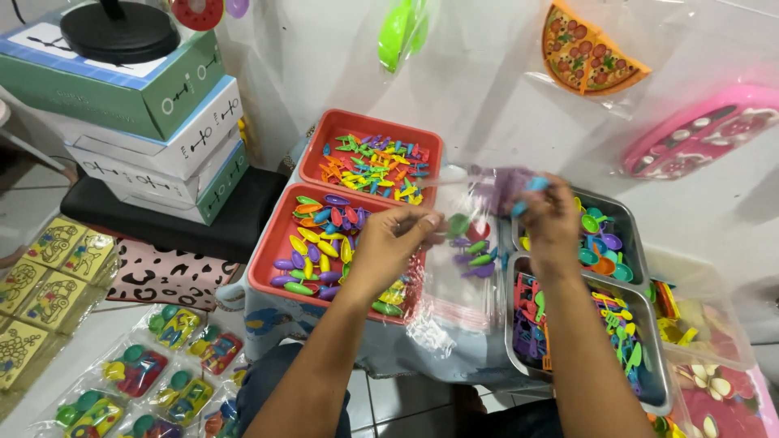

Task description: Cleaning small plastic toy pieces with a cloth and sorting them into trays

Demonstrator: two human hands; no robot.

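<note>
Now the person holds a clear plastic bag (pixel 464 243) open above the trays. The left hand (pixel 389 243) pinches the bag's rim, fingers closed on it. The right hand (pixel 550 219) clamps small purple and blue toy pieces (pixel 513 188) at the bag's mouth. Green and purple spoons (pixel 475 253) lie inside the bag. Below it sits a red tray (pixel 272 255) of coloured spoons, beside a metal tray (pixel 633 243)
</note>
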